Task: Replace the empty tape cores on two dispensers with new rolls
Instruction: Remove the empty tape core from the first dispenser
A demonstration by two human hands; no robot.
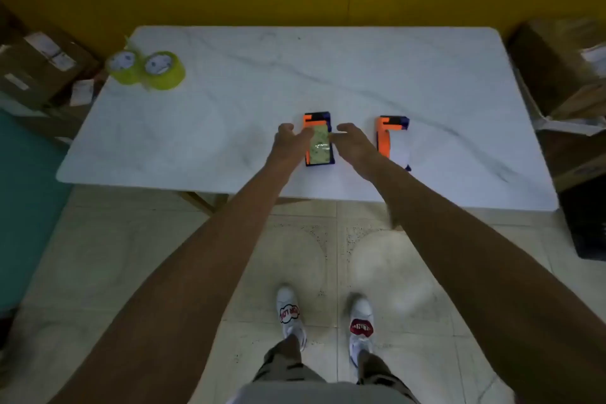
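Two orange and blue tape dispensers stand on a white marble table [229,102]. The left dispenser [318,154] holds a yellowish core or roll between its side plates. My left hand [290,138] and my right hand [349,139] flank it, fingers spread and touching its sides near the top. The right dispenser [392,138] stands apart to the right, a white core in it, partly hidden by my right forearm. Two yellow-green tape rolls [147,67] lie side by side at the table's far left corner.
Cardboard boxes [39,65] are stacked left of the table, and more boxes [564,75] stand to its right. A yellow wall runs behind. A dark box [587,220] sits on the tiled floor at right.
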